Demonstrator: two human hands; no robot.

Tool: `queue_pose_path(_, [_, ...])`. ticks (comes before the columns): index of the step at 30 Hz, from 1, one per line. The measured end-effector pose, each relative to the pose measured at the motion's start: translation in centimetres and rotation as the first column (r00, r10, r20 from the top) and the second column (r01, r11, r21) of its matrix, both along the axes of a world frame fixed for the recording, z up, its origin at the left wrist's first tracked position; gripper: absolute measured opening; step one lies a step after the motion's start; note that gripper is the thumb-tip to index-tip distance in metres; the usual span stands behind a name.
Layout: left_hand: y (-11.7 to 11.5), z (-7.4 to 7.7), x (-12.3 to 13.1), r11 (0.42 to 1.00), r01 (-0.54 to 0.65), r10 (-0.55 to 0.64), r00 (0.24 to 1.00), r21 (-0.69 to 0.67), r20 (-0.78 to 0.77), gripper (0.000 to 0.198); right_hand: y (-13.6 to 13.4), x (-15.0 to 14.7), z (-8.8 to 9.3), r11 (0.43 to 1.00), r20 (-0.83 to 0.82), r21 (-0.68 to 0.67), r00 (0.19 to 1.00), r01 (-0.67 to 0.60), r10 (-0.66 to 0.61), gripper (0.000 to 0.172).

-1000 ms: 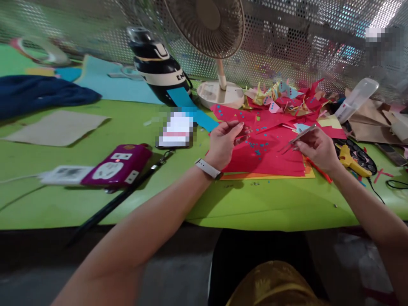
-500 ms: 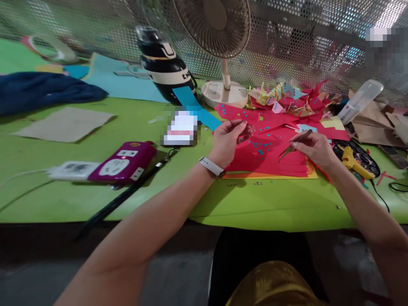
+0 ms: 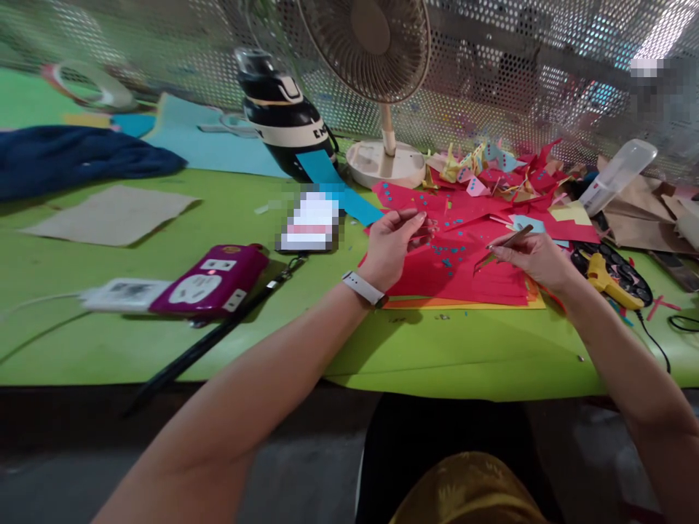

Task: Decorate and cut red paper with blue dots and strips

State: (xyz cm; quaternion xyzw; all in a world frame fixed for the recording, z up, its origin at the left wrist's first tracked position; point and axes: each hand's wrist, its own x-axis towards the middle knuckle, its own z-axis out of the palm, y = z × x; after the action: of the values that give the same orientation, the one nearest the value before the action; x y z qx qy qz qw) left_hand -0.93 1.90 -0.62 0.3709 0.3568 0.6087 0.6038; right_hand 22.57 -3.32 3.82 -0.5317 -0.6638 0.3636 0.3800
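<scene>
My right hand (image 3: 538, 258) pinches a pair of slim metal tweezers (image 3: 518, 236), whose tips point down and left over the red paper (image 3: 475, 280). Across from it, my left hand (image 3: 389, 247) has its thumb and fingers drawn together above the sheet's left part. Something small and clear may be at those fingertips, too fine to make out. Tiny blue paper pieces (image 3: 448, 262) lie scattered on the red paper between the hands. Under the sheet, orange and yellow paper edges show. A blue paper strip (image 3: 363, 207) runs up from beside my left hand toward a bottle.
Behind the paper stand a desk fan (image 3: 386, 166) and a black-and-white bottle (image 3: 289, 120). Decorated paper scraps (image 3: 507, 164) pile up at the back. On the right lies a yellow glue gun (image 3: 611, 280); to the left are a phone (image 3: 310, 218) and a purple power socket (image 3: 210, 280).
The tweezers have tilted flatter, and their tips have shifted slightly left and up. My left hand has barely moved, and the view has shifted a little.
</scene>
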Motion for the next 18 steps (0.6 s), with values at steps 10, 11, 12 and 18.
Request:
queue_pose_path(10, [0.1, 0.4, -0.1, 0.998, -0.061, 0.062, 0.997, -0.031, 0.046, 0.007, -0.4, -1.3, 0.0, 1.0, 0.234, 0.02, 0.972, -0.021, 0.015, 0.024])
queue_pose_path(11, [0.1, 0.5, -0.2, 0.997, -0.067, 0.069, 0.997, -0.028, 0.046, 0.008, -0.4, -1.4, 0.3, 0.999, 0.263, 0.012, 0.965, -0.031, 0.027, 0.021])
queue_pose_path(12, [0.1, 0.6, -0.2, 0.997, -0.073, 0.074, 0.996, -0.025, 0.045, 0.009, -0.5, -1.4, 0.6, 0.999, 0.299, 0.004, 0.953, -0.039, 0.036, 0.019])
queue_pose_path(18, [0.0, 1.1, -0.4, 0.996, -0.086, 0.088, 0.995, -0.034, 0.054, 0.006, 0.1, -0.9, 1.5, 0.998, 0.378, -0.034, 0.923, -0.055, 0.064, 0.014])
